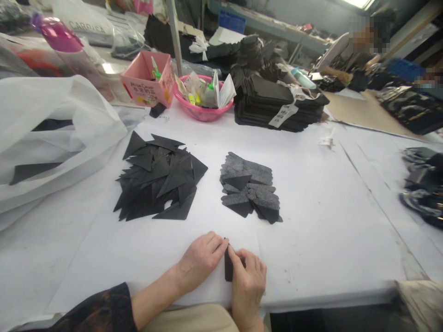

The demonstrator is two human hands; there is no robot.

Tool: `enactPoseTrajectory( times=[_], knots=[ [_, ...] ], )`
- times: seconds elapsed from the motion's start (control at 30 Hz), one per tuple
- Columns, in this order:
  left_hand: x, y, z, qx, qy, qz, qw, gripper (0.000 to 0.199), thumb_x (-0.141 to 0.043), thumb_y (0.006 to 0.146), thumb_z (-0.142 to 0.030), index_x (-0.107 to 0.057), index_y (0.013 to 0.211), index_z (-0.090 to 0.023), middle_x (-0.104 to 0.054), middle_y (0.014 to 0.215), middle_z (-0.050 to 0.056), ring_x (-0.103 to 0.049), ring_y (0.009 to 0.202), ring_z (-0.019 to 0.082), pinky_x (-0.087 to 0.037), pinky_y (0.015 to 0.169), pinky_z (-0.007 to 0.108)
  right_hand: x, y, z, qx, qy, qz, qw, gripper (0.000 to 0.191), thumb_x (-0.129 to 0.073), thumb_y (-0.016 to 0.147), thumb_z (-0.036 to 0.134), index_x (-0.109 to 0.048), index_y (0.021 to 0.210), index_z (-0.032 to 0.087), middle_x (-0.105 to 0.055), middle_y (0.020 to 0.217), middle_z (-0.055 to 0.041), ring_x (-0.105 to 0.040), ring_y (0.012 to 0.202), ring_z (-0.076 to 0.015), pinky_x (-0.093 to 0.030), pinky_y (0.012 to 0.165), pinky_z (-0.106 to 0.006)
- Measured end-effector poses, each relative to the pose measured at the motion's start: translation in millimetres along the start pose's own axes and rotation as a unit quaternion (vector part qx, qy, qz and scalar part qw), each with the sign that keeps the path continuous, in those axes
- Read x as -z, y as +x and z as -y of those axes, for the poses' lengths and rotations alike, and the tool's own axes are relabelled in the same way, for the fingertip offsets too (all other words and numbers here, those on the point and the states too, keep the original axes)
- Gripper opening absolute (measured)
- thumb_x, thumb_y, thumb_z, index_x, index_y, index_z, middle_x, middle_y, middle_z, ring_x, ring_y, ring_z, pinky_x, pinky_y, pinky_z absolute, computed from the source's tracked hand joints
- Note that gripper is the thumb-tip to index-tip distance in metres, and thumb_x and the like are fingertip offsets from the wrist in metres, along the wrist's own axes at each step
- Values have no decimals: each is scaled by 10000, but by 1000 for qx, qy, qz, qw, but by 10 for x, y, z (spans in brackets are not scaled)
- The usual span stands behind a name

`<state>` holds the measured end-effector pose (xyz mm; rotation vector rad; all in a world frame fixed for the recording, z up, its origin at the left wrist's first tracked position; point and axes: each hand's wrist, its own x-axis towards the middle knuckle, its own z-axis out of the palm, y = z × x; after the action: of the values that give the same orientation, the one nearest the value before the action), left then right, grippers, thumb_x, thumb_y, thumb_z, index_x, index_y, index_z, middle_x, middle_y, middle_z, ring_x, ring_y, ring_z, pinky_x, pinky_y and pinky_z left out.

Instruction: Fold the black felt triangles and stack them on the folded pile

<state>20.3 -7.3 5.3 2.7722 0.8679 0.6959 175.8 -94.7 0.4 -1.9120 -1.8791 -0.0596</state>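
Near the front edge of the white-covered table, both my hands are on one small black flat piece. My left hand is closed, its fingertips pinching the piece's far end. From the right, my right hand grips the same piece, thumb along its upper part and fingers curled, hiding much of it. Beyond my left hand lies a loose heap of black pointed pieces. Straight ahead, a smaller overlapping pile of pieces shows grey, fuzzy-looking faces and black parts.
At the back stand a pink box, a pink basket holding small bottles and papers, and a tied stack of black pieces. White sheeting covers the left side. Dark items lie far right. Another person sits beyond.
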Motion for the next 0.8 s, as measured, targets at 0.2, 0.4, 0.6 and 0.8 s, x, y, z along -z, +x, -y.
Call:
enactPoseTrajectory(
  times=[0.2,0.4,0.6,0.8],
  knots=[
    [-31,-7,-10,3,4,-5,1000,213,-417,992,-67,-573,1135,-60,-566,829,72,-551,754,203,-530,630,335,4,6,13,-4,2,1,1000,283,-457,1017,237,-667,1196,296,-614,927,-46,-556,861,-175,-399,814,-341],
    [-44,-18,-17,3,7,-6,1000,186,-461,975,-58,-579,1119,-48,-559,830,73,-534,750,205,-522,630,338,-2,-9,8,-1,3,1,1000,276,-468,1012,227,-667,1192,291,-613,933,-45,-553,864,-173,-396,817,-340],
    [-41,-6,-34,8,10,-10,1000,184,-458,976,-54,-584,1110,-52,-555,829,73,-528,746,199,-521,633,332,4,-1,13,1,4,4,1000,274,-470,1011,223,-666,1194,282,-609,932,-45,-549,866,-174,-393,819,-343],
    [-56,-27,-32,4,5,-17,1000,171,-485,960,-43,-590,1095,-31,-544,826,80,-515,747,204,-521,626,335,8,13,17,7,-1,0,1000,272,-470,1011,219,-670,1187,273,-605,928,-46,-538,858,-171,-383,813,-336]
  ],
)
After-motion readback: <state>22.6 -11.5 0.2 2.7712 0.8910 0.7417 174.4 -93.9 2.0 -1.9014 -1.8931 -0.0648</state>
